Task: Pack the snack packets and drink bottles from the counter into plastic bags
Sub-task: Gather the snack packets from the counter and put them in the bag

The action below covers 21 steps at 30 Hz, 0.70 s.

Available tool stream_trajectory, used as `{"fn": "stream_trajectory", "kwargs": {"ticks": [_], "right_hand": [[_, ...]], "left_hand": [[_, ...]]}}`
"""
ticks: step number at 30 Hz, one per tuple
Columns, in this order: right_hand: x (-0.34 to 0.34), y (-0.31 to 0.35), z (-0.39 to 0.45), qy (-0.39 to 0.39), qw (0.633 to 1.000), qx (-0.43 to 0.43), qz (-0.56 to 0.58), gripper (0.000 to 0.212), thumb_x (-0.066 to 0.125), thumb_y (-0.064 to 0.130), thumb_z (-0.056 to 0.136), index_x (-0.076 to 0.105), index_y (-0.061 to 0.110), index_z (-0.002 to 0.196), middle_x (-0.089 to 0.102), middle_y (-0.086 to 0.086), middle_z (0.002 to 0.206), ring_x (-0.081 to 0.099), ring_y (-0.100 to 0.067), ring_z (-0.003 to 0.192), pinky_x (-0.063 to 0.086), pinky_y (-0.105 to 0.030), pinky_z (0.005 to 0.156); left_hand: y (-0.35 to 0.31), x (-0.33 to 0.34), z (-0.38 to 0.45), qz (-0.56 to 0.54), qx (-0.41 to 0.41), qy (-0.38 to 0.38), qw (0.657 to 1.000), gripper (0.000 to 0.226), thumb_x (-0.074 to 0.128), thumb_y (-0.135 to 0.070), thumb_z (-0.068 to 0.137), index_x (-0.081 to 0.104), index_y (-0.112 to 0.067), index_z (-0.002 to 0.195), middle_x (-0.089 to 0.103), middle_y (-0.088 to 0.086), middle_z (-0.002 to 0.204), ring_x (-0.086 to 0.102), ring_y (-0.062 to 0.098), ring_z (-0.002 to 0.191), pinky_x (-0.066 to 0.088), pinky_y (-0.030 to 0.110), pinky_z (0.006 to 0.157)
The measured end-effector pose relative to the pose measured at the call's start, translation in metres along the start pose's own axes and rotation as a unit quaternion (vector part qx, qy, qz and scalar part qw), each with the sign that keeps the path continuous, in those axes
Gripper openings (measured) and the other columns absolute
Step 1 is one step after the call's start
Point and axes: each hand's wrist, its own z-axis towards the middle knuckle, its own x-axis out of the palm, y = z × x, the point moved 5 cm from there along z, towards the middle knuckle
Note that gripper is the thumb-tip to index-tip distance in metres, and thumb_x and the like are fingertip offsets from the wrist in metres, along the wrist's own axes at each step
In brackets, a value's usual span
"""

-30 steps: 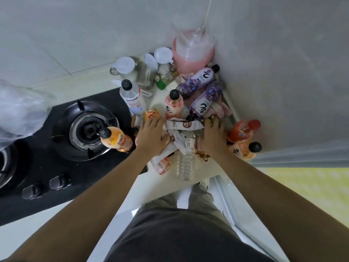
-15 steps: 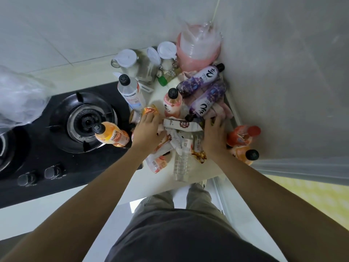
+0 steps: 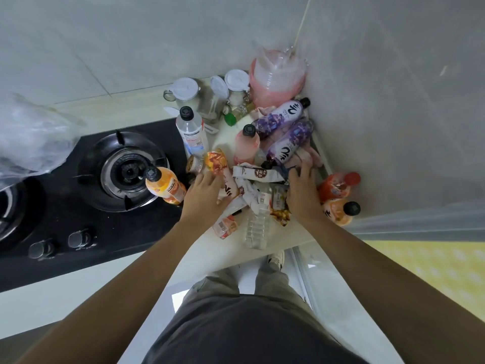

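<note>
I see both hands down on the snack packets (image 3: 258,189) heaped on the counter (image 3: 210,252) beside the stove (image 3: 86,195). My left hand (image 3: 206,197) lies flat with loose fingers; my right hand (image 3: 301,191) presses palm-down, its grasp hidden. Drink bottles (image 3: 284,135) ring the heap.

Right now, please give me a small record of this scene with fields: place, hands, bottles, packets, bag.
place: counter corner beside a gas stove
left hand: resting on the packet pile, grip unclear
right hand: pressing on the pile's right side, grip unclear
bottles: two purple bottles lying; orange bottle on the stove
packets: snack packets heaped between the hands
bag: plastic bag at far left
</note>
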Motion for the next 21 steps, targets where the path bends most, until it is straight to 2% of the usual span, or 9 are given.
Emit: {"fn": "stream_trajectory", "kwargs": {"ticks": [3,6,9,11,15,19,21], "right_hand": [[-0.011,0.009,-0.005,-0.013,0.999,-0.013,-0.038,0.054,0.076,0.004,0.081,0.050,0.005,0.128,0.041,-0.020,0.137,0.047,-0.034,0.122,0.048,-0.036,0.099],[-0.027,0.021,-0.012,-0.043,0.997,-0.060,0.002,0.042,0.070,0.002,0.083,0.053,0.005,0.122,0.045,-0.019,0.133,0.046,-0.034,0.124,0.049,-0.039,0.104],[-0.043,0.041,-0.023,-0.092,0.985,-0.133,0.066,0.030,0.063,-0.007,0.082,0.057,0.002,0.110,0.050,-0.020,0.122,0.054,-0.033,0.107,0.054,-0.041,0.089],[-0.049,0.054,-0.030,-0.090,0.980,-0.161,0.079,0.034,0.068,-0.010,0.079,0.059,0.000,0.110,0.051,-0.019,0.121,0.059,-0.033,0.095,0.056,-0.040,0.077],[-0.059,0.081,-0.051,-0.070,0.969,-0.222,0.077,0.049,0.075,-0.008,0.075,0.055,0.005,0.118,0.049,-0.016,0.124,0.060,-0.033,0.093,0.057,-0.041,0.074],[-0.071,0.109,-0.080,-0.073,0.949,-0.296,0.084,0.046,0.069,-0.006,0.081,0.051,0.008,0.120,0.046,-0.016,0.127,0.059,-0.032,0.096,0.057,-0.042,0.072],[-0.075,0.130,-0.096,-0.075,0.933,-0.337,0.101,0.046,0.070,-0.007,0.081,0.053,0.008,0.120,0.047,-0.014,0.126,0.058,-0.029,0.098,0.057,-0.037,0.074]], "left_hand": [[-0.006,-0.004,-0.010,-0.006,0.005,-0.010,1.000,0.031,0.075,-0.037,0.088,0.061,-0.017,0.108,0.056,0.001,0.114,0.049,0.023,0.107,0.051,0.039,0.081],[-0.011,-0.011,-0.020,-0.012,0.001,-0.032,0.999,0.031,0.076,-0.037,0.088,0.062,-0.016,0.107,0.056,0.001,0.113,0.049,0.023,0.104,0.050,0.038,0.079],[-0.017,-0.019,-0.034,-0.021,0.002,-0.058,0.998,0.030,0.075,-0.037,0.090,0.060,-0.016,0.106,0.055,0.001,0.112,0.048,0.023,0.103,0.050,0.038,0.079],[-0.021,-0.024,-0.048,-0.022,-0.006,-0.078,0.997,0.028,0.074,-0.036,0.091,0.060,-0.015,0.105,0.055,0.001,0.112,0.049,0.025,0.102,0.046,0.036,0.076],[-0.025,-0.033,-0.090,-0.015,-0.066,-0.117,0.991,0.030,0.076,-0.034,0.089,0.062,-0.012,0.102,0.054,0.005,0.109,0.053,0.030,0.101,0.042,0.034,0.064],[-0.028,-0.046,-0.146,-0.017,-0.137,-0.157,0.978,0.029,0.075,-0.037,0.089,0.061,-0.015,0.103,0.054,0.000,0.106,0.048,0.024,0.094,0.048,0.038,0.065],[-0.028,-0.056,-0.178,-0.022,-0.168,-0.179,0.969,0.027,0.073,-0.038,0.091,0.061,-0.017,0.104,0.052,-0.003,0.103,0.046,0.020,0.093,0.047,0.035,0.065]]}}
